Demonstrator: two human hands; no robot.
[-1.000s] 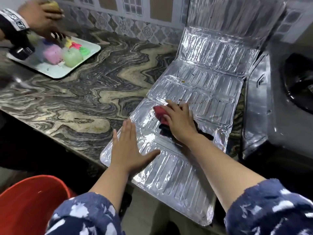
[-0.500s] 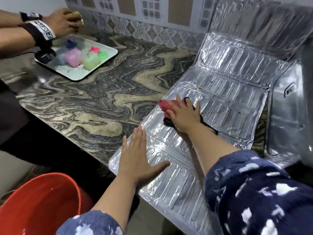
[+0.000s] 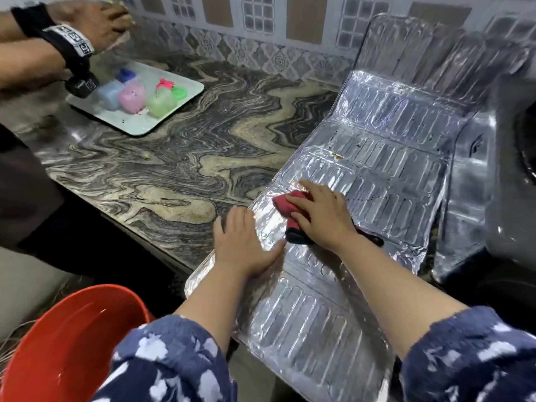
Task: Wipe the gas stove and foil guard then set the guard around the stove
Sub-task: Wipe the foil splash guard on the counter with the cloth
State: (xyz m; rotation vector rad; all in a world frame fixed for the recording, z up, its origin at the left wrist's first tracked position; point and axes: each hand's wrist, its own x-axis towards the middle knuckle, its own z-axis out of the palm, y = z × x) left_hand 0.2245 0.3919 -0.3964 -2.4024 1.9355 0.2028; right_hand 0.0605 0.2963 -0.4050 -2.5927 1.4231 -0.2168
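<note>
1. Red bucket (image 3: 72,343) sits low at the left, below the counter edge.
2. On the marble counter (image 3: 174,169) a white tray (image 3: 133,123) holds coloured containers — another person's hand (image 3: 92,23) hovers above it.
3. Left hand (image 3: 243,242) lies flat, fingers spread, pinning the foil guard (image 3: 377,175).
4. Right hand (image 3: 322,216) presses a red cloth (image 3: 285,203) onto the guard, which lies unfolded across the counter — its far panels lean on the wall.
5. Gas stove (image 3: 516,175) stands at the right, just beside the guard.

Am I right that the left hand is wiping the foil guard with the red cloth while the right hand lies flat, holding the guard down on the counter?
Not quite: the hands are swapped. In the head view, the right hand presses the red cloth on the foil guard, while the left hand lies flat, holding the guard down on the counter.
</note>
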